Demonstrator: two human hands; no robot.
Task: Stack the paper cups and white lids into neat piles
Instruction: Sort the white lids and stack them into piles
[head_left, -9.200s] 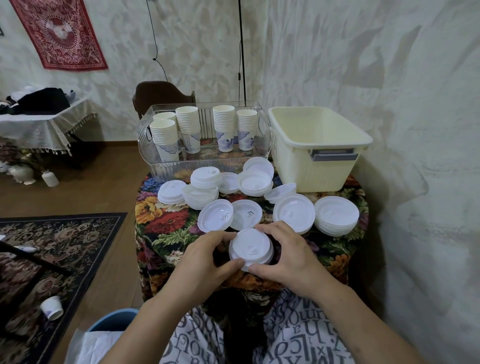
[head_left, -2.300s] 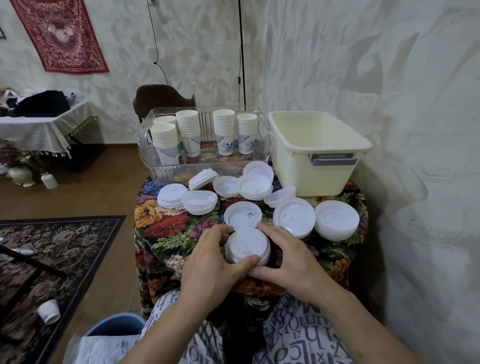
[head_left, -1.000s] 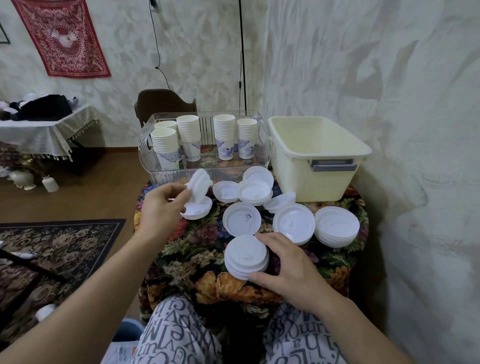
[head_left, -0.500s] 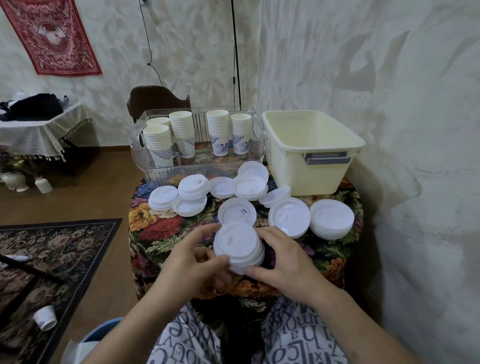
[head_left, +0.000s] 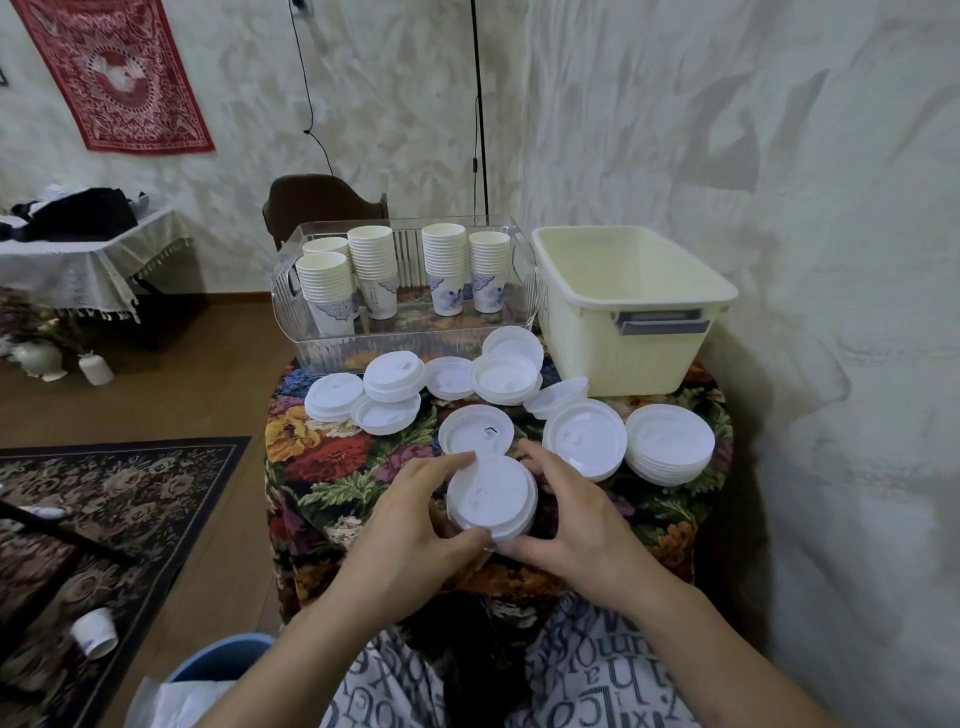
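A short stack of white lids (head_left: 491, 499) sits near the front edge of the floral-clothed table (head_left: 322, 467). My left hand (head_left: 410, 525) and my right hand (head_left: 576, 514) cup it from both sides, fingers on its rim. More white lids lie loose and in small piles behind: one single lid (head_left: 475, 435), a pile (head_left: 584, 437), a taller pile (head_left: 669, 449) at the right, and several at the left (head_left: 387, 387). Stacks of paper cups (head_left: 371, 270) stand in a clear plastic bin (head_left: 363, 345) at the back.
A cream plastic tub (head_left: 634, 312) stands at the back right beside the wall. A dark chair (head_left: 322, 200) is behind the table. A paper cup (head_left: 94, 633) lies on the rug at the lower left, and a blue container (head_left: 218, 660) is by my knee.
My left hand fetched lids from the left pile a second ago and brought them onto the front stack. Both hands now close around that stack.
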